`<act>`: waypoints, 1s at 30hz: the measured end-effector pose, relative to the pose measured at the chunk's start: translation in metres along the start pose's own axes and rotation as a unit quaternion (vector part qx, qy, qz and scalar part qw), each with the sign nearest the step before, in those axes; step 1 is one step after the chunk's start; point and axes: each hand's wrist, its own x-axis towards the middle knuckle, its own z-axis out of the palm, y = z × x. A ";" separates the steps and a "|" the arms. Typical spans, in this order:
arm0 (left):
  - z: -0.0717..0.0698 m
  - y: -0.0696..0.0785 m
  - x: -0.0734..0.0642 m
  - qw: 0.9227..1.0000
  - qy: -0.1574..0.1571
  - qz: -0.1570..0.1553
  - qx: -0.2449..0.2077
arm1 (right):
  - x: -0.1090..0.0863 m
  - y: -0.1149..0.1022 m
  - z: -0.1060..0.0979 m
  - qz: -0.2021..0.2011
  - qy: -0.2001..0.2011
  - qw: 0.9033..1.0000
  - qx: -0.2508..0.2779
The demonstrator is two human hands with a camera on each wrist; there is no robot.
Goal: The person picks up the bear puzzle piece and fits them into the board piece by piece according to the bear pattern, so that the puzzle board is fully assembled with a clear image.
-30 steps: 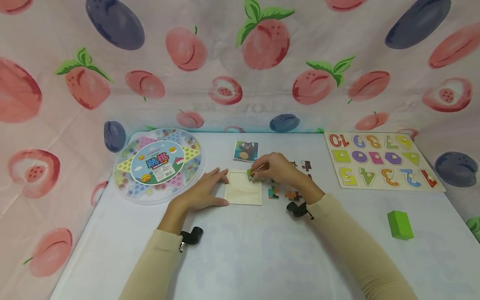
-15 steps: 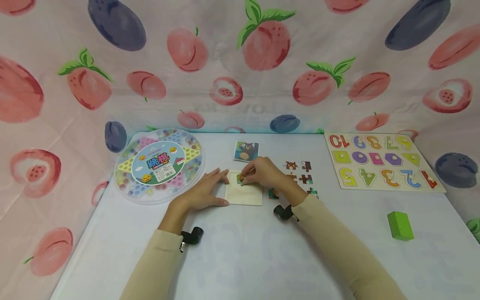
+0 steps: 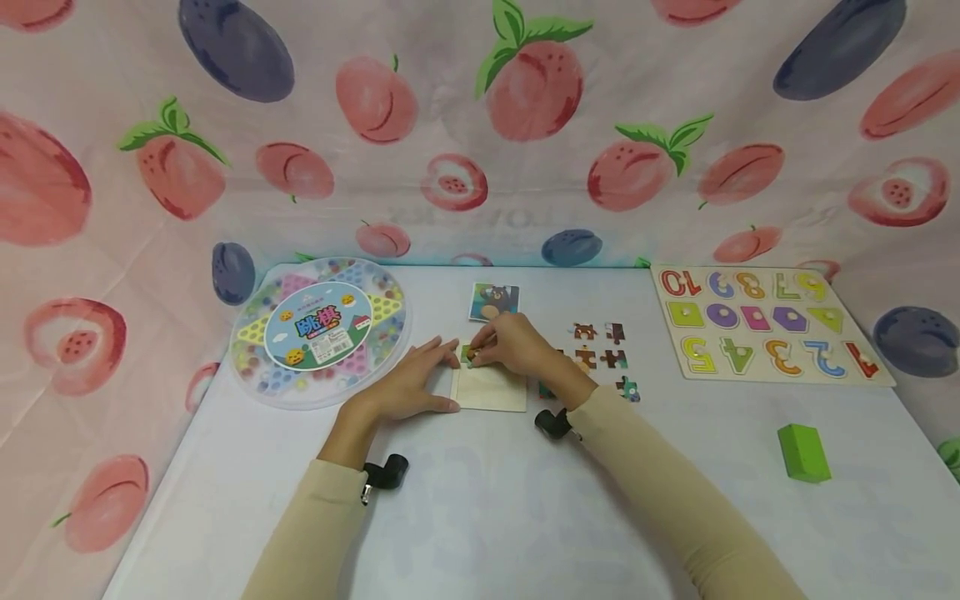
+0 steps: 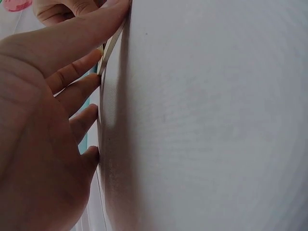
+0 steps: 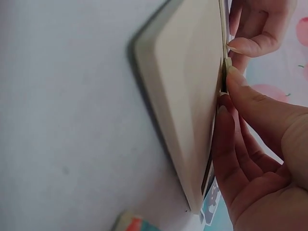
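A shallow wooden puzzle tray lies on the white table, its bare bottom showing. My left hand rests at its left side, fingers and thumb stretched out along the edge; the left wrist view shows the fingertips right at the table. Over the tray's far left corner, my right hand pinches a small green jigsaw piece between thumb and fingers. Seen from the right wrist, the piece stands at the tray's rim, close to the left thumb. Its printed face is mostly hidden by the fingers.
Several loose jigsaw pieces lie right of the tray, some behind the right wrist. A bear picture card sits beyond it. Around them are a round Chinese checkers set, a number board and a green block.
My right hand has carried the green jigsaw piece leftward, from the tray's far right corner to its far left corner. The left hand has stayed in place.
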 end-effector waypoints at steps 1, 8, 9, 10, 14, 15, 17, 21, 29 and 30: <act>0.000 0.000 0.000 1.000 0.001 0.002 0.001 | 0.000 0.000 0.000 0.002 0.000 1.000 0.000; 0.000 0.000 0.000 1.000 0.003 -0.004 0.004 | 0.002 -0.001 0.001 0.002 0.002 1.000 0.009; 0.000 0.000 0.000 1.000 0.002 -0.005 0.003 | 0.002 0.000 0.001 0.002 0.002 1.000 0.010; 0.000 0.000 0.000 1.000 0.001 -0.004 0.002 | 0.002 0.000 0.002 0.001 0.001 1.000 0.008; 0.001 0.002 0.000 1.000 0.001 -0.002 0.000 | 0.003 0.001 0.002 -0.003 -0.002 1.000 -0.001; 0.001 0.002 0.000 1.000 0.002 -0.001 -0.001 | 0.004 0.001 0.002 -0.003 -0.003 1.000 -0.003; 0.001 0.002 0.000 1.000 0.002 -0.003 -0.001 | 0.004 0.001 0.002 -0.001 -0.004 1.000 -0.003; 0.002 0.002 0.001 1.000 0.001 -0.005 -0.001 | 0.004 0.001 0.001 0.007 -0.005 1.000 0.001; 0.001 -0.002 0.000 1.000 0.004 0.007 -0.005 | 0.002 0.002 0.001 0.003 -0.004 1.000 0.011; 0.001 -0.002 0.000 1.000 0.004 0.010 -0.004 | 0.001 0.003 0.001 0.003 -0.004 1.000 0.014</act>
